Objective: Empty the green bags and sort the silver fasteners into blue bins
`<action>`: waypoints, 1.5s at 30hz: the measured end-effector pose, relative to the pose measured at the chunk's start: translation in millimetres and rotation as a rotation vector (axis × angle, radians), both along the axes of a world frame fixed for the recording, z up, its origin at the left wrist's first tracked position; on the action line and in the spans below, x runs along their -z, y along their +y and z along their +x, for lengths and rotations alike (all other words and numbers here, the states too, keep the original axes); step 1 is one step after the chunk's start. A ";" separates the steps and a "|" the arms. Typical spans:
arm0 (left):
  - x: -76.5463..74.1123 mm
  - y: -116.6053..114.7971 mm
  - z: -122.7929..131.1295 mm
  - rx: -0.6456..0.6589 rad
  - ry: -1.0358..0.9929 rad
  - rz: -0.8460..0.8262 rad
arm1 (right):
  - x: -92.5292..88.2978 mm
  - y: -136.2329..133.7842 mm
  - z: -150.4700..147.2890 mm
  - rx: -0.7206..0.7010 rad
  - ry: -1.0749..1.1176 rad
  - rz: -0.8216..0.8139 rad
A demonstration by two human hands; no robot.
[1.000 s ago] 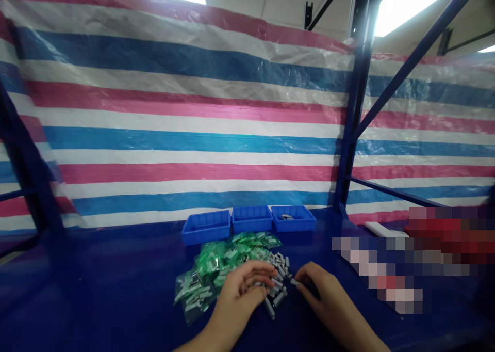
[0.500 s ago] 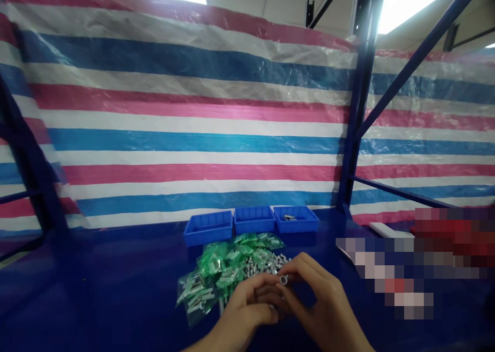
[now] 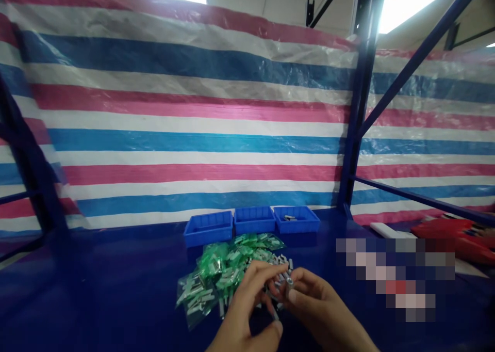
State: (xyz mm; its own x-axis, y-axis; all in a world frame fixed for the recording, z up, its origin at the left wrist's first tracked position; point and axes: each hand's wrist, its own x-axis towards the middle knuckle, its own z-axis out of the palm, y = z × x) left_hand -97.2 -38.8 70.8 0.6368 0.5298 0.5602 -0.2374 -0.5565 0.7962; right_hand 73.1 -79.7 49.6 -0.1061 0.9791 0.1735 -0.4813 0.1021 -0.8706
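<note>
My right hand (image 3: 323, 303) pinches a small silvery metal piece (image 3: 289, 280) with a round, hollow-looking end between thumb and fingers. Against it, from the other side, rest the fingertips of my left hand (image 3: 247, 308). A second slim metal piece (image 3: 275, 315) shows between the thumb and curled fingers of that left hand; its exact kind is too small to tell. Just beyond both hands lies a pile of loose metal pieces (image 3: 277, 259), partly covered by my fingers. Clear bags with green markings (image 3: 212, 259), holding similar metal parts, lie beside the pile.
Three blue bins (image 3: 209, 228) stand in a row behind the bags, the right one with a few metal pieces (image 3: 289, 218) inside. A blue rack post (image 3: 351, 135) rises at the right. Beyond the blurred patch sits a red bag (image 3: 444, 236). Striped sheeting (image 3: 201, 140) hangs behind the blue table (image 3: 127, 285).
My left hand has opened a little, its index finger reaching up to the metal piece. The right hand has shifted slightly, and the piece has moved a little to the right and tilted.
</note>
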 end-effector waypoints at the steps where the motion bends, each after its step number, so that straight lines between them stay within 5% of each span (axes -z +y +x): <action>1: 2.7 1.5 0.1 -0.029 -0.010 -0.013 | -2.4 6.5 5.8 0.050 -0.072 0.016; 7: 9.4 9.6 0.1 -0.158 -0.004 -0.149 | -44.9 94.6 71.9 0.735 -0.834 0.376; 11: 9.7 12.1 -0.6 -0.164 -0.029 -0.199 | -55.0 131.0 94.8 0.793 -0.966 0.365; 18: 8.6 11.5 -1.3 -0.207 0.011 -0.239 | -1.3 66.9 63.9 0.395 -1.272 0.481; 22: 7.9 9.3 0.1 -0.222 0.034 -0.257 | 15.4 44.8 62.1 0.357 -1.489 0.447; 35: 5.8 7.1 1.9 -0.220 0.055 -0.290 | 9.2 31.2 81.6 0.459 -1.525 0.203; 41: 5.0 2.2 4.8 -0.137 0.082 -0.452 | -6.1 6.2 51.7 0.445 -1.099 0.282; 45: 9.8 -0.2 5.8 -0.047 0.097 -0.522 | -19.3 -4.9 21.6 0.533 -1.054 0.452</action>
